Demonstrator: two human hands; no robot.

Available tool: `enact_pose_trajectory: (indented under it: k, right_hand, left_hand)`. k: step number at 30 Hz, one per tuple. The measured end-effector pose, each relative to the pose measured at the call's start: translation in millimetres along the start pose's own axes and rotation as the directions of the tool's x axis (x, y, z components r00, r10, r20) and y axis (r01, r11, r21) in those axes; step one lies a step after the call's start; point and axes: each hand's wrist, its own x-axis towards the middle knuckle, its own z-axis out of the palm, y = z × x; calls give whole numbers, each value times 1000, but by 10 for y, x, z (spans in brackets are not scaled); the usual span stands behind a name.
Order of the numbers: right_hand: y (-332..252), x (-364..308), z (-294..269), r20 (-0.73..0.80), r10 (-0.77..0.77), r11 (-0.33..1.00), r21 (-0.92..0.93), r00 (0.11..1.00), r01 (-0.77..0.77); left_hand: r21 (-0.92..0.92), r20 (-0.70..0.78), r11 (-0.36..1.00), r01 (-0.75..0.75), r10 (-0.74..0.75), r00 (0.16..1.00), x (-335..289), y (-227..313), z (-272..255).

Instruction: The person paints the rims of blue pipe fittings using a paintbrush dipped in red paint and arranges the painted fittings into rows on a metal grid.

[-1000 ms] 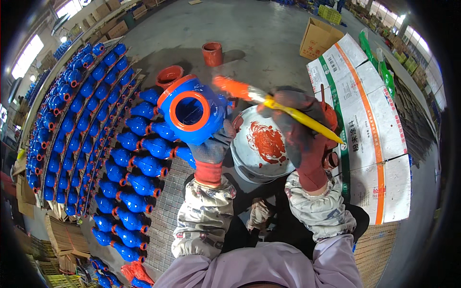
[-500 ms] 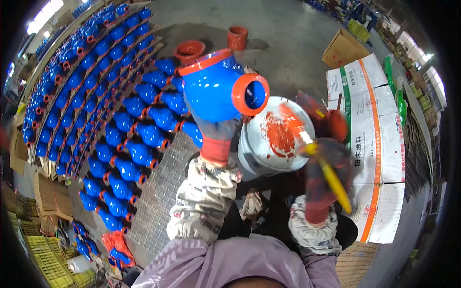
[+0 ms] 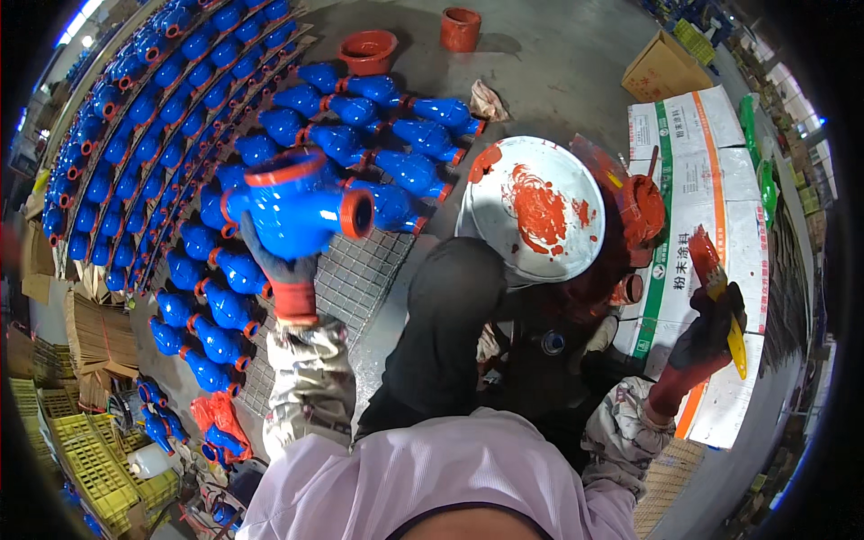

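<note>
A glossy blue pipe fitting (image 3: 292, 216) with red-painted rims is in my gloved left hand (image 3: 284, 270), held up over rows of similar fittings. Its wide red opening faces upward, and one round end points right. My gloved right hand (image 3: 711, 326) grips a paintbrush (image 3: 710, 256) by its yellow handle, over white cartons at the right. The brush's bristles are coated in red paint and point away from me. Between my hands stands a pail with a pale top (image 3: 490, 202), smeared with wet red paint. A red-coated pot (image 3: 643, 211) sits at its right.
Blue fittings (image 3: 225, 317) lie in rows on wire mesh (image 3: 355, 279); more fill a tiered rack (image 3: 144, 108) at far left. White cartons (image 3: 724, 387) and a cardboard box (image 3: 666, 67) are at right. A red basin (image 3: 367, 56) and red can (image 3: 460, 31) stand beyond.
My left hand has carried the fitting left, away from the pail. My right hand has swung the paintbrush right, from above the pail to over the cartons.
</note>
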Motion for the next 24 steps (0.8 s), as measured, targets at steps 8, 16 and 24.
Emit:
enact_pose_trajectory:
  k: [8, 16, 24]
  right_hand:
    - [451, 38, 66, 99, 5, 964, -265, 995, 22]
    - [1104, 72, 11, 233, 126, 863, -505, 964, 9]
    - [1637, -27, -231, 210, 244, 786, -615, 947, -67]
  left_hand:
    - [-306, -34, 572, 761, -805, 592, -771, -1006, -954]
    - [144, -316, 474, 869, -810, 494, -697, -1818, -1278]
    - [441, -338, 308, 843, -813, 474, -242, -2119, -1255]
